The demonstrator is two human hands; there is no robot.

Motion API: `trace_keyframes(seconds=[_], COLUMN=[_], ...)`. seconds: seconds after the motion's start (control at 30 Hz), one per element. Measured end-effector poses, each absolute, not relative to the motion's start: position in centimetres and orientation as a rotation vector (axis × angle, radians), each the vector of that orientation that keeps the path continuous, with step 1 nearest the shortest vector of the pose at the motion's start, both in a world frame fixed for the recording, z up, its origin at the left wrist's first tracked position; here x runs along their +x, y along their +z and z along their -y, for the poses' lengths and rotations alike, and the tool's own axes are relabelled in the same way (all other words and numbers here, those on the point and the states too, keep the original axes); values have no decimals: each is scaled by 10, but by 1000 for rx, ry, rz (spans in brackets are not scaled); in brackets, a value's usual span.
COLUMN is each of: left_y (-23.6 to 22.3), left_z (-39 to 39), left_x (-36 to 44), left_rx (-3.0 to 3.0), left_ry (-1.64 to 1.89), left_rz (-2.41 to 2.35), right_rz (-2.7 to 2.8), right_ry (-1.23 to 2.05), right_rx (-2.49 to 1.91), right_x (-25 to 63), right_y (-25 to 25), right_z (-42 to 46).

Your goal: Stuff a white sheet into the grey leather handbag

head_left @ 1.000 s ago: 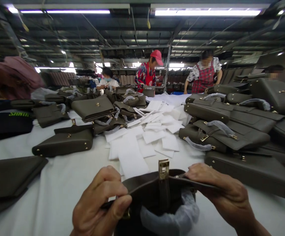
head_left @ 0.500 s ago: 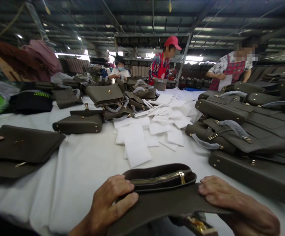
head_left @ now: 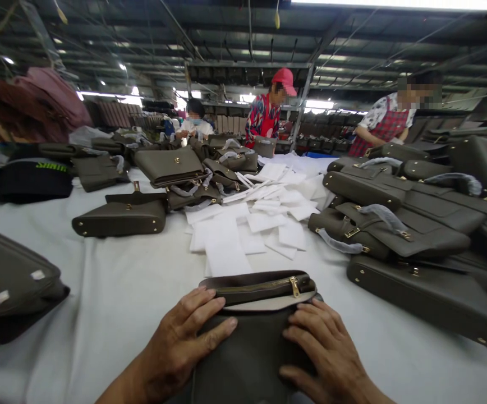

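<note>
A dark olive handbag [head_left: 252, 348] stands upright before me, its top gaping. Along the opening runs a gold zipper [head_left: 264, 287] with its pull at the right, and a pale lining shows below it. My left hand [head_left: 184, 336] is closed on the bag's left edge, fingers at the rim and thumb across the front panel. On the right side of the front panel lies my right hand [head_left: 323, 342], its fingers spread and lying against the leather near the rim. The bag's lower part runs out of the picture.
White padding sheets [head_left: 226, 247] lie heaped beyond the bag. Olive handbags [head_left: 390, 235] are piled on the right, more [head_left: 168, 163] at the back left. Another bag [head_left: 12, 275] sits at the left edge. A black cap [head_left: 28, 179] lies behind it. Several co-workers [head_left: 269, 112] stand across the white-covered table [head_left: 121, 292].
My right hand has moved left from the flap's edge onto the front panel. The flap and its metal fitting no longer show. The bag at far left has been turned, showing its base.
</note>
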State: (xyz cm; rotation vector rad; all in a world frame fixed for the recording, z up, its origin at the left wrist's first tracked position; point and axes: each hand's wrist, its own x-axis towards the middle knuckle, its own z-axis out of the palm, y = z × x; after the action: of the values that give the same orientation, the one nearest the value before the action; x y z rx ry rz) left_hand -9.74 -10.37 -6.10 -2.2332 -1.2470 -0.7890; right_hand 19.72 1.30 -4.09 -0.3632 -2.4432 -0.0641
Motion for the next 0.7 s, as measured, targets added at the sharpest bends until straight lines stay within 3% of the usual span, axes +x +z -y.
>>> trace_keyframes(seconds=[0.1,0.37,0.57,0.7], left_y=[-59,-29,6,22], left_z=[111,115,88,44], left_x=[-97,-93,-47,-14], left_rx=[-2303,-2414,-2321,-2340], left_ry=[-715,-664,-864,-523], left_rz=[1290,1487,1744,1816], right_rz=[2374,2676,2509,2385], right_ry=[-284,-206,182,494], right_rx=[-507,-507,-521,-557], right_x=[191,194,194,197], right_y=[-61,-57,-73,-87], right_z=[-26,-55,-69,-72])
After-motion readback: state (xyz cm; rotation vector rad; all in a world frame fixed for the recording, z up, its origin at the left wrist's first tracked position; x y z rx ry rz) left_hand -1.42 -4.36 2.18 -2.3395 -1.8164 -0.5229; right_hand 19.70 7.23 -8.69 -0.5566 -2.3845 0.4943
